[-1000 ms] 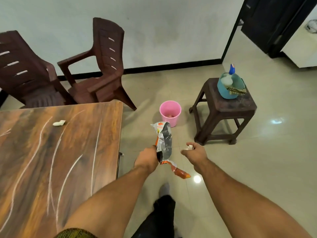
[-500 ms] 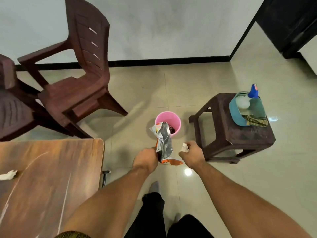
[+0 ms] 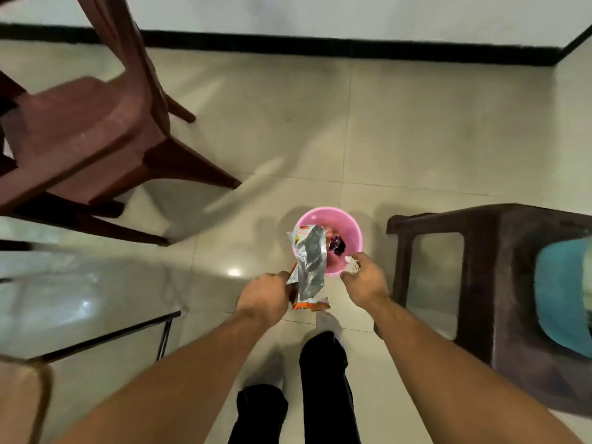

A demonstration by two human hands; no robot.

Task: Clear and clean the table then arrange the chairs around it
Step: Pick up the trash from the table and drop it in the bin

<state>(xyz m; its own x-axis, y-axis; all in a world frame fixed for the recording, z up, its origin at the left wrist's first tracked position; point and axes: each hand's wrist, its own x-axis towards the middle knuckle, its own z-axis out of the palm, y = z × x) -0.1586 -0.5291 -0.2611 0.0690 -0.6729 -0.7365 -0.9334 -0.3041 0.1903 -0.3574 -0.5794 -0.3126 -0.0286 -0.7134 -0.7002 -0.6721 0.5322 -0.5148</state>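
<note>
My left hand (image 3: 264, 298) grips a crumpled silver and orange snack wrapper (image 3: 308, 267), whose top hangs over the near rim of a small pink bin (image 3: 350, 229) on the floor. My right hand (image 3: 365, 283) holds a small white crumpled paper (image 3: 351, 265) at the bin's near right edge. Some dark wrappers lie inside the bin. A brown plastic chair (image 3: 86, 136) stands to the upper left. The wooden table's corner (image 3: 22, 379) shows at the bottom left, blurred.
A dark brown stool (image 3: 499, 283) stands right of the bin, with a teal basin (image 3: 560, 296) on it. The table's metal frame (image 3: 128, 331) runs at the lower left. My dark trouser legs and feet (image 3: 323, 379) are below. Beige tiled floor lies beyond the bin up to the wall.
I have stepped toward the bin and looked down. Both hands with wrapper and paper now reach its near rim. The table has slid almost out of view.
</note>
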